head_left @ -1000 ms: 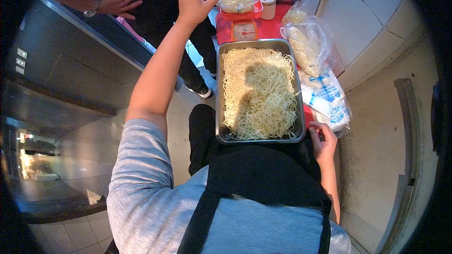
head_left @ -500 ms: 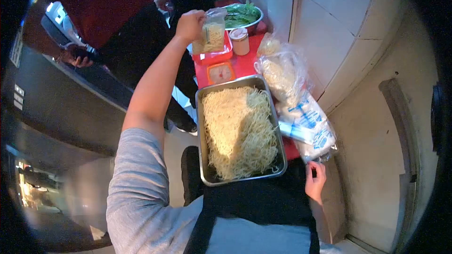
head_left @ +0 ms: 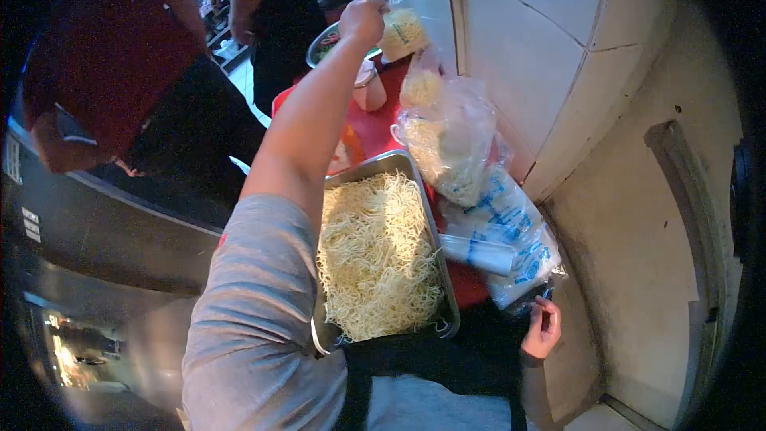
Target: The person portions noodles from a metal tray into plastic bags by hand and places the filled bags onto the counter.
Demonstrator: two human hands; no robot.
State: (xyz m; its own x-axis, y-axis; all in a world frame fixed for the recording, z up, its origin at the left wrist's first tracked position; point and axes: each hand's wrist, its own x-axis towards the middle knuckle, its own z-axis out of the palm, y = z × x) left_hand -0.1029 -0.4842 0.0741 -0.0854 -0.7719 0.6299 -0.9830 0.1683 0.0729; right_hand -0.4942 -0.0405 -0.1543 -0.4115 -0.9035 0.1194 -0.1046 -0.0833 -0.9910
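At the top, my left hand is closed on the top of a clear plastic bag of noodles, beside the tiled wall. A metal tray filled with loose pale noodles lies in front of my body, its left side partly behind my left arm. My right hand is at the lower right, fingers curled together, close to the edge of a blue-printed plastic packet. Whatever it may hold is too small to make out.
More bagged noodles lie on the red surface right of the tray. Beyond are a lidded jar, a bowl of greens and a partly hidden orange scale. Two people stand at the upper left.
My left hand, open above the container of noodles at first, took hold of the noodle bag and moved it right, towards the wall. The view has shifted; my right hand stays low, its fingers curled.
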